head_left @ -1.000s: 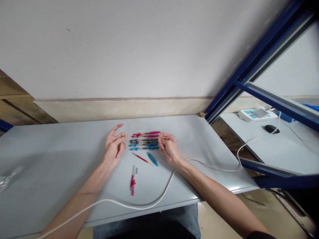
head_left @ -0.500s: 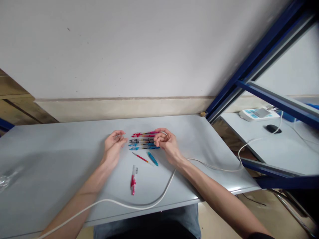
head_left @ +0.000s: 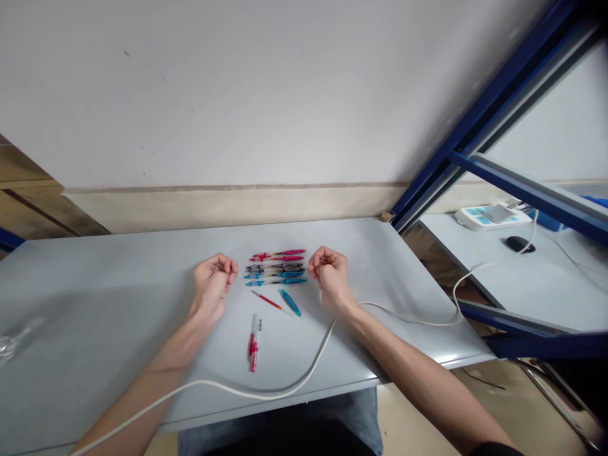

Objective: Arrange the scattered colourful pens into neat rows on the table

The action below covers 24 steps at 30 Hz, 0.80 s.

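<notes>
Several pens lie side by side on the grey table (head_left: 142,272): red pens (head_left: 285,258) at the back, black pens (head_left: 280,268) in the middle, blue pens (head_left: 280,282) in front. To their left is my left hand (head_left: 216,278), its fingers curled together with nothing visible in them. Just off their right ends, my right hand (head_left: 331,272) is closed too, also with nothing to be seen in it. A red refill (head_left: 268,300) and a blue pen barrel (head_left: 291,303) lie nearer. Closer still is a red and clear pen part (head_left: 254,351).
A white cable (head_left: 266,397) runs across the table front and over to the right. Clear plastic (head_left: 9,342) lies at the far left. A blue metal frame (head_left: 441,152) stands at right, before a second table with a white device (head_left: 489,217) and a black mouse (head_left: 520,244).
My right hand has moved right, off the pens' ends, and its fingers have curled in. My left hand has shifted slightly left and closed more.
</notes>
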Motion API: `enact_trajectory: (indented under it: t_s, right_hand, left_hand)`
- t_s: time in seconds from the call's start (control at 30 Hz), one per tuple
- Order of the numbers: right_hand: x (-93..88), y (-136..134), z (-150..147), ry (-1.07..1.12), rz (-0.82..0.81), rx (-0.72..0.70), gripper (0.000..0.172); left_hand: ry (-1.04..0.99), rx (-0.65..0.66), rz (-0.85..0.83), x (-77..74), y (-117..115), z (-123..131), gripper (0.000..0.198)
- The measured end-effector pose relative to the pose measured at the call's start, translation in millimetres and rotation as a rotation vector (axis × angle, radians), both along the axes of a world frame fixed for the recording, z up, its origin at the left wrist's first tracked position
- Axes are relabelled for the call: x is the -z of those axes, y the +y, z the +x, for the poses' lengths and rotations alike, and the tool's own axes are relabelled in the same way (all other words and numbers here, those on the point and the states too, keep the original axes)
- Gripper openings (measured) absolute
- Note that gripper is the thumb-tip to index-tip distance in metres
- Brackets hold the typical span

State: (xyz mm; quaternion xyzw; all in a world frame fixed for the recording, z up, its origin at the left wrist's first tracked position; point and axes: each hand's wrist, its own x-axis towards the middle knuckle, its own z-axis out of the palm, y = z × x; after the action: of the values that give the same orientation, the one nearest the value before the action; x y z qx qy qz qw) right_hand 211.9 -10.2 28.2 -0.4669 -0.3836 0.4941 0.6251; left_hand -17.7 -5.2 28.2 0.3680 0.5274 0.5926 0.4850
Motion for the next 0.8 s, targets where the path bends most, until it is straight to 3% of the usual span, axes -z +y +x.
enact_trajectory:
  t_s: [0.1,0.23,0.33,0.47,0.6,0.7,0.8]
  right_hand:
    - [-5.4,-1,1,-0.007,-0.035,-0.07,0.019]
    - [-6.5,-1,-2,-0.009,0.04,-0.191,0.019]
    - [-1.7,-1,-3,0.01,0.053,-0.218,0.024]
    - [4.8,-1,-4,0.012,-0.094,-0.3,0.028]
    - [5.3,-3,-7,-0.029,-0.236,-0.339,0.02]
    - [2.4,-7,-8,-0.119,-0.147,-0.356,0.013]
    - [-1.0,-12,-8,-0.447,0.122,-0.417,0.019]
  left_hand:
    - [0.098,0.1,0.102,-6.7,-3,1,0.015]
    - [0.469,0.293,0.281,-16.6,-12,2,0.017]
    - [0.651,0.271,0.336,-18.0,-25,1,0.02]
    - [0.707,0.277,0.253,-1.8,-43,-10,0.021]
    - [0.796,0.252,0.156,17.4,-56,-27,0.009]
    - [0.925,0.417,0.071,14.8,-67,-28,0.012]
    - [1.173,0.527,0.031,1.1,-77,-16,0.013]
